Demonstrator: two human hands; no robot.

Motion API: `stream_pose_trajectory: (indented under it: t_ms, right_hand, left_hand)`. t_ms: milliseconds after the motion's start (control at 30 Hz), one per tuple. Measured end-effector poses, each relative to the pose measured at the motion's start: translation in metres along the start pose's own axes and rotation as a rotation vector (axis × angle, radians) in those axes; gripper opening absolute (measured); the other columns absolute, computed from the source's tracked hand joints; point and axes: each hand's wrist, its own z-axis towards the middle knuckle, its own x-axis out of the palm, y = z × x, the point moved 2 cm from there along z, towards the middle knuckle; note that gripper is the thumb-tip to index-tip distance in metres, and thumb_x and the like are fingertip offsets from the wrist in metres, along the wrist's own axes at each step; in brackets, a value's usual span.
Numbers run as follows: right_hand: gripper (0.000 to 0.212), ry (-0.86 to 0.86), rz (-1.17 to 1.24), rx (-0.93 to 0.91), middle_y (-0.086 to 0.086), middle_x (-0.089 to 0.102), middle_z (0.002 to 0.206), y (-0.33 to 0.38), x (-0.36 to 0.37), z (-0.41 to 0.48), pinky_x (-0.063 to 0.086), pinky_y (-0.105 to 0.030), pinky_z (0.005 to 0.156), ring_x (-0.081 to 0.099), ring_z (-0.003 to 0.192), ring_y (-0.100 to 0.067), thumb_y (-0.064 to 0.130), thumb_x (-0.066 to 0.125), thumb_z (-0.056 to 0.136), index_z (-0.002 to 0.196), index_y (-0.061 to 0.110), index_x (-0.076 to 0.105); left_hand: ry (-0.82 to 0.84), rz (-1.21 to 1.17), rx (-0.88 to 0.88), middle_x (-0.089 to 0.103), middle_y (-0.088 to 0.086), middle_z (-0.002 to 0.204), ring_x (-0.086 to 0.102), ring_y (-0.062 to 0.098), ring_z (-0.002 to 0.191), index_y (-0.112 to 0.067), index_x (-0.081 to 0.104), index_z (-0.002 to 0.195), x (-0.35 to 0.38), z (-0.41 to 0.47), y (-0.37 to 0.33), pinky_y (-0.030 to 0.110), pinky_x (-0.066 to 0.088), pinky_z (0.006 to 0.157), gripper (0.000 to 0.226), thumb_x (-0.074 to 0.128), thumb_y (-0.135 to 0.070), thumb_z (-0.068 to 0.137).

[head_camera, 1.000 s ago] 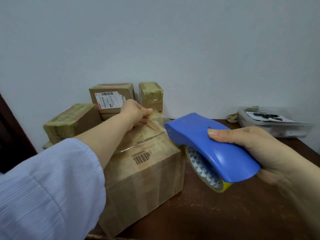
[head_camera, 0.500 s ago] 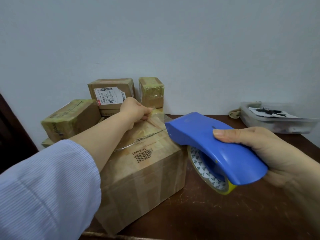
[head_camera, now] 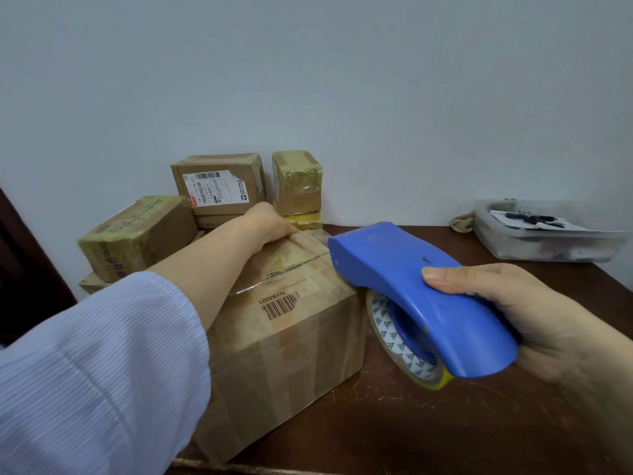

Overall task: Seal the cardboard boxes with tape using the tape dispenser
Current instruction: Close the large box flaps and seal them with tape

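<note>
This is a plain room used as a parcel-packing corner; whether it is a home or an office cannot be told. A dark wooden table (head_camera: 445,423) stands against a bare pale wall (head_camera: 308,80). Taped cardboard boxes (head_camera: 137,234) are piled at its far left corner, one bearing a printed shipping label (head_camera: 219,188). A blue tape dispenser (head_camera: 411,279) is above the table, and a clear plastic tub (head_camera: 548,245) of oddments sits at the far right edge.
</note>
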Motion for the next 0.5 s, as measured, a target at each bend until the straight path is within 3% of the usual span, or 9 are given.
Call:
stream_pose_trajectory:
  t_ms: [167, 267, 300, 400, 500]
  right_hand:
    - [0.077, 0.004, 0.034, 0.006, -0.021, 0.07, 0.072, -0.004, -0.001, -0.001, 0.051, -0.027, 0.045, 0.066, 0.051, -0.025, 0.039, 0.093, 0.004, 0.068, 0.0, 0.075]
    - [0.075, -0.008, 0.05, -0.002, -0.019, 0.07, 0.07, -0.006, 0.0, 0.0, 0.05, -0.026, 0.044, 0.066, 0.051, -0.023, 0.04, 0.093, 0.004, 0.065, 0.002, 0.075]
    - [0.074, -0.016, 0.055, -0.007, -0.018, 0.07, 0.069, -0.006, 0.0, 0.0, 0.05, -0.025, 0.043, 0.066, 0.051, -0.022, 0.04, 0.093, 0.004, 0.065, 0.002, 0.075]
    - [0.053, -0.029, 0.054, 0.004, -0.018, 0.07, 0.069, -0.006, 0.003, 0.0, 0.05, -0.025, 0.043, 0.066, 0.05, -0.022, 0.035, 0.094, 0.025, 0.063, 0.002, 0.075]
    - [0.029, -0.064, 0.082, 0.01, -0.017, 0.07, 0.069, -0.006, 0.006, 0.0, 0.05, -0.024, 0.042, 0.066, 0.05, -0.02, 0.025, 0.073, 0.05, 0.066, 0.0, 0.073]
  left_hand:
    - [-0.064, 0.101, 0.001, 0.057, 0.012, 0.11, 0.054, 0.03, 0.103, -0.002, 0.053, 0.114, -0.001, 0.003, 0.005, 0.038, 0.05, 0.085, 0.054, 0.077, -0.032, 0.075]
    - [-0.261, 0.206, 0.24, 0.069, 0.004, 0.098, 0.063, 0.024, 0.091, -0.012, 0.074, 0.094, -0.005, -0.005, -0.004, 0.03, 0.047, 0.071, 0.017, 0.069, -0.021, 0.081]
    - [-0.261, 0.205, 0.295, 0.071, 0.002, 0.092, 0.064, 0.023, 0.089, -0.013, 0.076, 0.088, -0.005, -0.01, -0.007, 0.03, 0.048, 0.071, 0.014, 0.065, -0.02, 0.082]
    - [-0.081, 0.357, 0.374, 0.073, 0.01, 0.092, 0.064, 0.025, 0.089, -0.008, 0.075, 0.086, -0.002, -0.023, -0.007, 0.034, 0.052, 0.077, 0.03, 0.054, -0.029, 0.089]
    - [0.038, 0.508, 0.377, 0.062, 0.016, 0.121, 0.055, 0.03, 0.108, -0.007, 0.065, 0.111, 0.008, -0.034, 0.0, 0.032, 0.042, 0.087, 0.046, 0.032, -0.038, 0.101]
